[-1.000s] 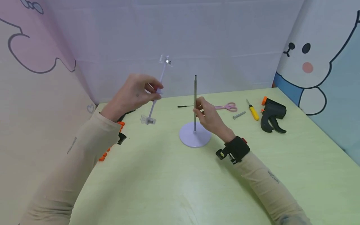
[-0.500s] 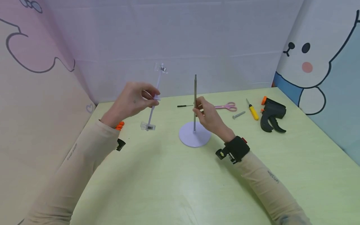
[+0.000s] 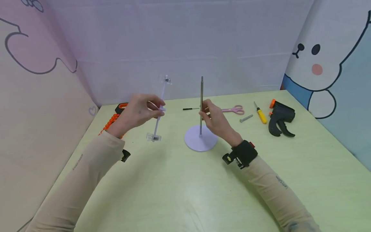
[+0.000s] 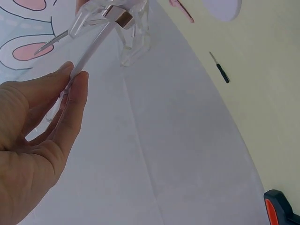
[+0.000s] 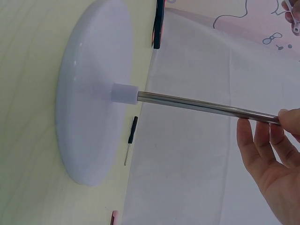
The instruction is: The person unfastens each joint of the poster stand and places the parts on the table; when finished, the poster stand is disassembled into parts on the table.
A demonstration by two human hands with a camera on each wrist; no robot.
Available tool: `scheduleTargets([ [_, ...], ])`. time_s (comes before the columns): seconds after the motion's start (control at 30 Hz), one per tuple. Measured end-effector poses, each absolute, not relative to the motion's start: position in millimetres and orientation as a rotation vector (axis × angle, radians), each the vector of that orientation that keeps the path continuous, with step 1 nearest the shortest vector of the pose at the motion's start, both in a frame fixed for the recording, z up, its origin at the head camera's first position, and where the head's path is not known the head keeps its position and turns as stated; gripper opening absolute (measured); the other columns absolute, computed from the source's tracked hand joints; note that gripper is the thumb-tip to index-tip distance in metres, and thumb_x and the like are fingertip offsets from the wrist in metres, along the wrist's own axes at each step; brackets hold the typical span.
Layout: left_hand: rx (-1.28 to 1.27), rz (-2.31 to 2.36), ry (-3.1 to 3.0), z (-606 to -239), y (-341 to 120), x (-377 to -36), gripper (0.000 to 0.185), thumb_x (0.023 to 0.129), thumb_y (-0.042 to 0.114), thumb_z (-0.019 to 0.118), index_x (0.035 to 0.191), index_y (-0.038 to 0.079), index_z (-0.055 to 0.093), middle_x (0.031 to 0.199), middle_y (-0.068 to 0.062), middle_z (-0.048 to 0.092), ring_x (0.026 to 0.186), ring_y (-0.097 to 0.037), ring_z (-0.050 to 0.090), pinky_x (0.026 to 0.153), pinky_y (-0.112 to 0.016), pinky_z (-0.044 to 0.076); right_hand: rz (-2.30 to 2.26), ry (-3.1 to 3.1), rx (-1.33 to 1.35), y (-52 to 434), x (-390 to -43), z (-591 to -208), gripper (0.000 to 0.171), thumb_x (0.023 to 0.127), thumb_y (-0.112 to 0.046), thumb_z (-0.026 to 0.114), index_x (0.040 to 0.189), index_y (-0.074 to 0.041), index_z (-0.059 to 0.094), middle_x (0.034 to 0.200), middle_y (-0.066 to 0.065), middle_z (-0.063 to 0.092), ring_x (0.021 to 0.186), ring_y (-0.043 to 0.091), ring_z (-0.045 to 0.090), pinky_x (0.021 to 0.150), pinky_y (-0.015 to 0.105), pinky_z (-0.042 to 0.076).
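Observation:
Between thumb and fingers, my left hand (image 3: 143, 110) pinches the middle of a thin white bar with a clear plastic clip (image 3: 154, 137) at each end. The bar is held up off the table, tilted, left of the stand; in the left wrist view one clip with a shiny metal piece (image 4: 124, 18) shows close up. My right hand (image 3: 215, 119) grips the upright metal rod (image 3: 201, 93) with its thumb and fingertips. That rod rises from a round white base (image 3: 192, 141) on the table. The rod's top end is bare.
Behind the stand lie a small black-handled screwdriver (image 3: 188, 109) and pink scissors (image 3: 238, 110). To the right are a bolt (image 3: 246, 118), a yellow-handled screwdriver (image 3: 261, 116) and a black-and-orange gun-shaped tool (image 3: 281, 117). An orange-and-black item (image 3: 110, 121) lies partly behind the left hand.
My left hand has come down with the clip bar, slightly to the left, bringing more of the orange-and-black item into sight. The right hand and the stand have stayed put.

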State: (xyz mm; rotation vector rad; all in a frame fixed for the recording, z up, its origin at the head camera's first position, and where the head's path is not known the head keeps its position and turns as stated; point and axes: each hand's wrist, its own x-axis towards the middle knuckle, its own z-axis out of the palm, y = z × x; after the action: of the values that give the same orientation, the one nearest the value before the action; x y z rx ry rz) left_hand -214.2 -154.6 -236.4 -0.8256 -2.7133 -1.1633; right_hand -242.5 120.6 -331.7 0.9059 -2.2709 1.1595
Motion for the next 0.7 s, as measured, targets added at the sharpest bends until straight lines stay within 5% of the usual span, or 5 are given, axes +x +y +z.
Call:
scheduleTargets([
  [0.7, -0.618, -1.316, -2.908, -289.1, -158.0, -210.9, 0.024, 0.08, 0.003, 0.075, 0.102, 0.002, 0.068, 0.088, -0.011, 0.066, 0.071, -0.019, 0.068, 0.066, -0.032, 0.056, 1.193, -2.261, 0.924, 121.0, -242.7, -331.1, 0.019, 0.091, 0.006, 0.057, 0.105, 0.003, 0.046, 0.089, 0.016, 0.057, 0.083, 0.027, 0.062, 0.065, 0.034, 0.054],
])
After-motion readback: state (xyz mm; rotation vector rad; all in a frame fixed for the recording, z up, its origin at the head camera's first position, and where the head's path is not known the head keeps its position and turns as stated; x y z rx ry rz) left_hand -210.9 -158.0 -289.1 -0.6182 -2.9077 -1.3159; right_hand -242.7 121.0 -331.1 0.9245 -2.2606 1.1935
